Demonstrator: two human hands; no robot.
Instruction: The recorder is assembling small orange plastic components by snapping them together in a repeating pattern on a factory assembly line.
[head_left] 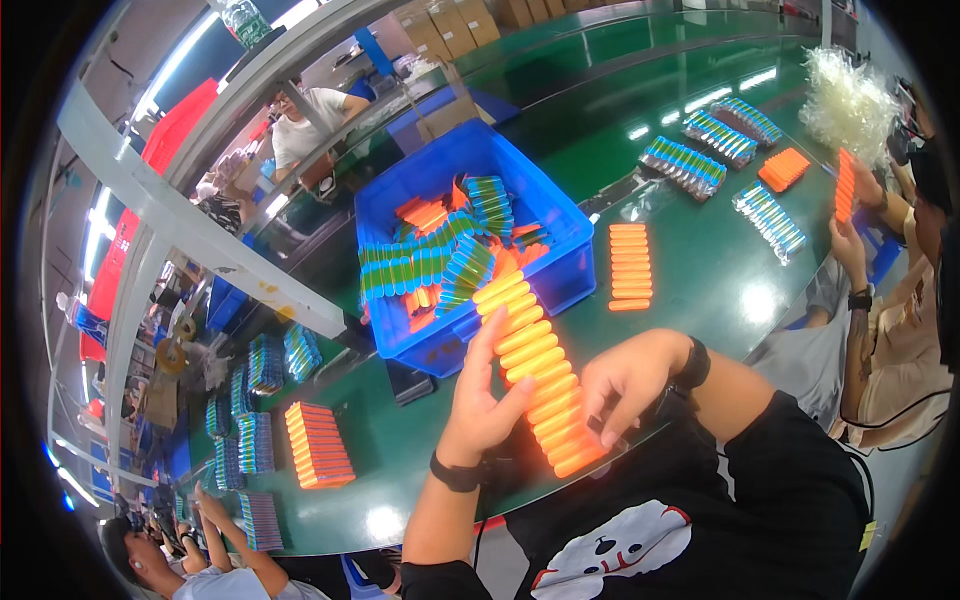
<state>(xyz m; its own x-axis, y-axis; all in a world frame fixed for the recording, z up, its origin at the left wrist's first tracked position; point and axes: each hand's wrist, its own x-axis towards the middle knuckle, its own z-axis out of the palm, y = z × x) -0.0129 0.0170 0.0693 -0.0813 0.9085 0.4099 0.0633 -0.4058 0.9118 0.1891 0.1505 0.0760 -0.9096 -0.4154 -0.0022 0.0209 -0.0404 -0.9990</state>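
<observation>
My left hand [478, 405] grips a long row of bright orange tubes [538, 365], thumb across its face and fingers along its left edge. The row slants from the blue crate's near rim toward my body. At its lower right end, my right hand [635, 378] is closed in a pinch, with a small dark thing at the fingertips that I cannot make out. Just beyond stands the blue crate [545, 225], piled with blue-and-green wrapped rows [405, 268] and orange pieces [422, 215]. A shorter orange row [630, 267] lies on the green table right of the crate.
Left of the crate sit an orange stack [318, 445] and several blue-wrapped bundles [255, 440]. More wrapped bundles [685, 167] lie far right near a heap of clear plastic [850, 100]. Co-workers sit on both sides; the right one's hand [850, 245] holds an orange row.
</observation>
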